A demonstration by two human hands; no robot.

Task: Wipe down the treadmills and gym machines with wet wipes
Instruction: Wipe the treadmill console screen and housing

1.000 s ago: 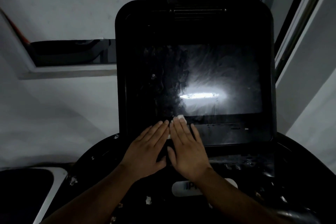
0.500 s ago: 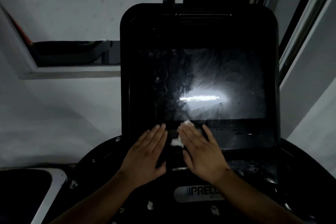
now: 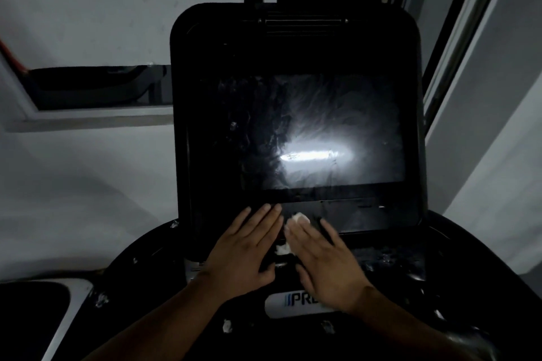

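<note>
In front of a pale wall [image 3: 88, 184], mid-view, stands the black treadmill console [image 3: 296, 38]; the room is dim. Its screen [image 3: 322, 132] is dark and streaky with smears, with a light glare across the middle. Under the screen runs a glossy panel strip [image 3: 366, 214]. Nearer is the console base [image 3: 425, 316] with a white logo badge [image 3: 290, 306], partly covered by the right wrist.

Left hand [image 3: 243, 252]: flat, fingers straight and together, palm down on the left end of the strip, holding nothing. Right hand [image 3: 325, 264]: just beside it to the right, also flat with straight fingers, pressing the wet wipe [image 3: 299, 217] onto the strip, not curled round it. The wipe is white and bunched. It shows at the fingertips and again between the two hands; the rest is hidden under the palm. Small white scraps [image 3: 226, 326] dot the near base, likely wipe shreds, though that can't be confirmed.

Step in hand, as judged: wiping the strip below the screen, at its left end. The next move likely calls for sliding the right hand rightward along the strip with even pressure while the left hand braces, then clearing the scraps. The wipe seems to be shredding, so a fresh one may be needed.
</note>
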